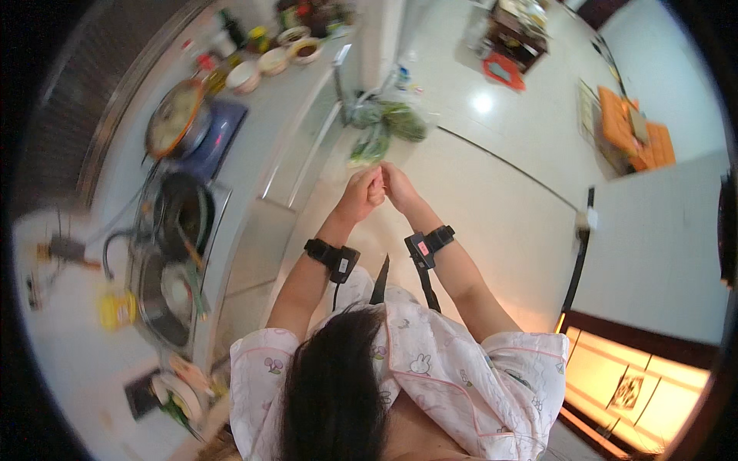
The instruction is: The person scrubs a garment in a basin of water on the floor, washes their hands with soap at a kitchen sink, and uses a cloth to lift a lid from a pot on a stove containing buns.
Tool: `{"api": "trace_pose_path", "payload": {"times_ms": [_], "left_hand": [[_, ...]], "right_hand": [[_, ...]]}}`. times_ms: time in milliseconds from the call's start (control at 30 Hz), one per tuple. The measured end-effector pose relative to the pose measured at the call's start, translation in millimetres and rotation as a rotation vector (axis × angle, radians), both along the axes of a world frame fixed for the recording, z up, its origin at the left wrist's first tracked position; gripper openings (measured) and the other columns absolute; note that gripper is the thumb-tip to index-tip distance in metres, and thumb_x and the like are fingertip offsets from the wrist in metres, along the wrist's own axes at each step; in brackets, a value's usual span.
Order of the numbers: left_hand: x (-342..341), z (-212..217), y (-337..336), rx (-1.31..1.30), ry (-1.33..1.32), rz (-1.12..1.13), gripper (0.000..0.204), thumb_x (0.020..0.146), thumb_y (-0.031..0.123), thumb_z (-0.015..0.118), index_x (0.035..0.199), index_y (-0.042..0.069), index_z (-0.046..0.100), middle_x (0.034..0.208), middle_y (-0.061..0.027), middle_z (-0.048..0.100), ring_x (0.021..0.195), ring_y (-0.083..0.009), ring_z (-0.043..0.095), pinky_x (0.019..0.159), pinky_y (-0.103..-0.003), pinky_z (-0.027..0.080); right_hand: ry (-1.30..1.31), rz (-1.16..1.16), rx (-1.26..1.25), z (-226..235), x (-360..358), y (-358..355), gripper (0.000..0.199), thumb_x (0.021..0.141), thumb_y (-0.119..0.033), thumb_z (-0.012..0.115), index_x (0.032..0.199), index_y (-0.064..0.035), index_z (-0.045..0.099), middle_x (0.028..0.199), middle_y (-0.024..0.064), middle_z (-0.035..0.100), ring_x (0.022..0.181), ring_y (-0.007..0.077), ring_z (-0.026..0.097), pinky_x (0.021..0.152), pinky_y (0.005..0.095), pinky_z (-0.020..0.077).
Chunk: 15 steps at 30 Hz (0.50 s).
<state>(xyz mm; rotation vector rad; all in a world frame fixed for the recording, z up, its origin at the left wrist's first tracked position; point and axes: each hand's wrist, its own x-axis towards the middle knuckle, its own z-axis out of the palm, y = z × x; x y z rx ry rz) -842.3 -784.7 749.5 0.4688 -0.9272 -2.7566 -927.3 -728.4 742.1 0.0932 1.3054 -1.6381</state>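
Note:
My left hand (360, 197) and my right hand (400, 190) meet in front of me, touching at the fingers. The left one is curled into a fist-like shape, and the right one is cupped closed against it. Whatever they may hold is hidden or too small to make out. Just beyond them on the floor lie leafy green vegetables (371, 146) and a clear plastic bag of greens (403, 119). A black strap with a small box (331, 259) is round my left forearm, and a similar one (429, 245) is round my right.
On the left, the counter (265, 115) bears a steamer pot (178, 119) on a blue cooker (219, 142), a dark wok (184, 203), a sink (157, 303) and several bowls (274, 61). Far right stands an orange chair (634, 127); nearer, a lit cabinet (638, 376).

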Motion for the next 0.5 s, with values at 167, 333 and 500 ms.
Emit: {"api": "trace_pose_path", "payload": {"times_ms": [167, 333, 500], "left_hand": [[-163, -7, 21, -0.118, 0.042, -0.263, 0.028, 0.085, 0.019, 0.038, 0.059, 0.011, 0.036, 0.047, 0.0043, 0.029, 0.037, -0.0062, 0.024, 0.037, -0.021, 0.020], [-287, -23, 4, -0.106, 0.075, -0.449, 0.028, 0.085, 0.020, 0.039, 0.059, 0.011, 0.037, 0.043, 0.0049, 0.026, 0.034, -0.0064, 0.021, 0.034, -0.022, 0.018], [-411, -19, 53, -0.155, -0.031, -0.544, 0.028, 0.084, 0.021, 0.041, 0.058, 0.011, 0.037, 0.041, 0.0050, 0.026, 0.032, -0.0062, 0.023, 0.032, -0.021, 0.018]], "right_hand": [[-0.114, -0.015, -0.495, -24, -135, 48, 0.036, 0.089, -0.031, 0.029, 0.061, -0.0110, 0.039, 0.053, -0.0019, 0.039, 0.045, 0.0099, 0.033, 0.043, 0.0220, 0.0277], [-0.030, -0.335, -0.439, -29, -231, 42, 0.035, 0.089, -0.029, 0.029, 0.061, -0.0116, 0.038, 0.053, -0.0018, 0.038, 0.045, 0.0100, 0.033, 0.042, 0.0220, 0.0273], [0.111, -0.432, -0.216, -26, -347, 95, 0.032, 0.087, -0.027, 0.034, 0.059, -0.0119, 0.039, 0.052, -0.0015, 0.039, 0.042, 0.0098, 0.034, 0.038, 0.0224, 0.0266]]}}
